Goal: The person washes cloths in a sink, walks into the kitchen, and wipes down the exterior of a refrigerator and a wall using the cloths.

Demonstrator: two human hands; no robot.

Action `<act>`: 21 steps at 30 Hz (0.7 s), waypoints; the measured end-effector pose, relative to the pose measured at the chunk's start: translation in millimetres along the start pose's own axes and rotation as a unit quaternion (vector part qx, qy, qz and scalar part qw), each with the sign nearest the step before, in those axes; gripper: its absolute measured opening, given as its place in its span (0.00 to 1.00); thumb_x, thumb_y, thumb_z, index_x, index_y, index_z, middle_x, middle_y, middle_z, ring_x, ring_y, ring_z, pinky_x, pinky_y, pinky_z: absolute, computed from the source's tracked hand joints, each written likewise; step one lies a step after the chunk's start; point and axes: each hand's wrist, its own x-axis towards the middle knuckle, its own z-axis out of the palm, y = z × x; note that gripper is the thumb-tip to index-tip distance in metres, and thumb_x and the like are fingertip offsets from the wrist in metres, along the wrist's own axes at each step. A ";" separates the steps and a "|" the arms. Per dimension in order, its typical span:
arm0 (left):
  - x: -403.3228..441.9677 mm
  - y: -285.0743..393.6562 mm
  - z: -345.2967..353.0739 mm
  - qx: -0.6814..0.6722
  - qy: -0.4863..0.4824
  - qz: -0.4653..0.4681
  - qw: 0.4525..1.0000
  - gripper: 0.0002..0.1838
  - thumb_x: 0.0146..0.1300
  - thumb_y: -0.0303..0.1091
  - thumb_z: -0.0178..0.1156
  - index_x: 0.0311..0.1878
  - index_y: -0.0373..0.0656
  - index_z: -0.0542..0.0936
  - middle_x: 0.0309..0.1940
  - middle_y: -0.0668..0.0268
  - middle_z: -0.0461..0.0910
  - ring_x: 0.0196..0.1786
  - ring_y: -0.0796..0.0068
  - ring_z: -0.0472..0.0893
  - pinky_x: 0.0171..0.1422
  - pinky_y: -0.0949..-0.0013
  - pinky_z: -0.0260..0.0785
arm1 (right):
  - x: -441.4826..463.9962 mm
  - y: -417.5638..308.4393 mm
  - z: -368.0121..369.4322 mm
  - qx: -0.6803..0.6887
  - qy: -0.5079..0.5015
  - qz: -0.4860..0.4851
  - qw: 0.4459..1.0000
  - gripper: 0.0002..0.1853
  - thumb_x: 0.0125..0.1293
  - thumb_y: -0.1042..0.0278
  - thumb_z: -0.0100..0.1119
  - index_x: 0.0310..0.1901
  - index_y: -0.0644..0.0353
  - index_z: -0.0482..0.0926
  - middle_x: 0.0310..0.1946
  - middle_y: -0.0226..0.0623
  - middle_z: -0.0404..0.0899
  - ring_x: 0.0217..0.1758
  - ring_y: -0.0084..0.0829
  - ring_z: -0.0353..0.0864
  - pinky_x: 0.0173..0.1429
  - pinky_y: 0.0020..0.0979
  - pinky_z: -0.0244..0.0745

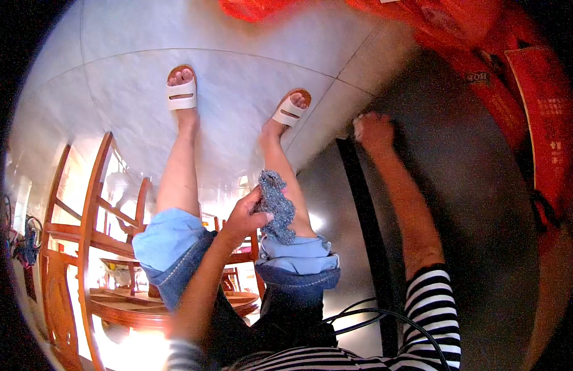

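My left hand (242, 217) is closed on a crumpled grey-blue knitted cloth (277, 207), held in front of my right shin. A small pink spot shows at the cloth's right edge. My right hand (376, 130) reaches out to the right over a dark panel (447, 161). Its fingers are curled near the panel's top left corner. Something whitish shows at the fingertips, too small to name.
White sandals (181, 93) are on my feet on the pale tiled floor (237, 37). Wooden chairs (91, 229) and a round wooden table (132, 312) stand at left. Red bags or wrappings (546, 117) lie at the upper right. Black cables (385, 314) cross near my waist.
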 end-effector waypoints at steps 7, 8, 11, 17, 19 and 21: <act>-0.7 2.2 4.0 -0.036 0.000 -0.010 0.999 0.33 0.47 0.28 0.55 0.61 0.36 0.65 0.51 0.62 0.74 0.53 0.70 0.75 0.61 0.66 0.65 | 32.7 155.3 -80.1 -0.109 0.288 0.128 0.943 0.16 0.63 0.61 0.51 0.51 0.54 0.72 0.46 0.43 0.74 0.44 0.48 0.76 0.41 0.45 0.76; -0.2 1.9 2.3 -0.008 -0.003 -0.014 1.000 0.33 0.47 0.27 0.55 0.61 0.35 0.64 0.51 0.62 0.74 0.53 0.70 0.75 0.62 0.67 0.65 | 33.7 157.0 -85.2 -0.090 0.287 0.136 0.944 0.16 0.63 0.61 0.50 0.51 0.54 0.73 0.46 0.43 0.74 0.44 0.48 0.76 0.40 0.45 0.76; -0.3 -1.5 -1.1 0.003 -0.006 -0.007 1.000 0.33 0.47 0.28 0.55 0.61 0.36 0.64 0.51 0.62 0.74 0.54 0.70 0.74 0.63 0.68 0.64 | 30.2 148.1 -91.3 -0.030 0.271 0.156 0.949 0.14 0.64 0.63 0.48 0.50 0.54 0.73 0.46 0.42 0.74 0.42 0.49 0.76 0.37 0.45 0.77; -5.6 -3.4 -0.4 -0.041 -0.005 0.017 0.999 0.32 0.50 0.31 0.56 0.61 0.36 0.65 0.51 0.62 0.74 0.53 0.71 0.74 0.62 0.67 0.63 | -71.1 23.5 11.9 0.047 0.080 0.104 0.990 0.14 0.61 0.66 0.51 0.48 0.57 0.74 0.46 0.44 0.71 0.48 0.46 0.71 0.40 0.44 0.76; -5.4 -9.6 -2.8 -0.068 0.004 0.037 0.997 0.30 0.51 0.27 0.56 0.61 0.35 0.66 0.50 0.65 0.74 0.52 0.75 0.73 0.61 0.70 0.62 | -128.0 -15.4 6.1 0.088 -0.015 0.068 0.994 0.16 0.62 0.61 0.49 0.49 0.56 0.74 0.45 0.43 0.73 0.49 0.47 0.72 0.44 0.47 0.75; -5.3 -7.4 -1.9 -0.079 0.001 0.042 0.996 0.28 0.51 0.27 0.56 0.59 0.35 0.67 0.48 0.65 0.75 0.51 0.75 0.73 0.61 0.72 0.61 | -176.3 -31.9 -16.9 0.106 -0.103 0.011 0.989 0.20 0.66 0.53 0.44 0.52 0.57 0.72 0.44 0.47 0.76 0.47 0.46 0.76 0.51 0.51 0.73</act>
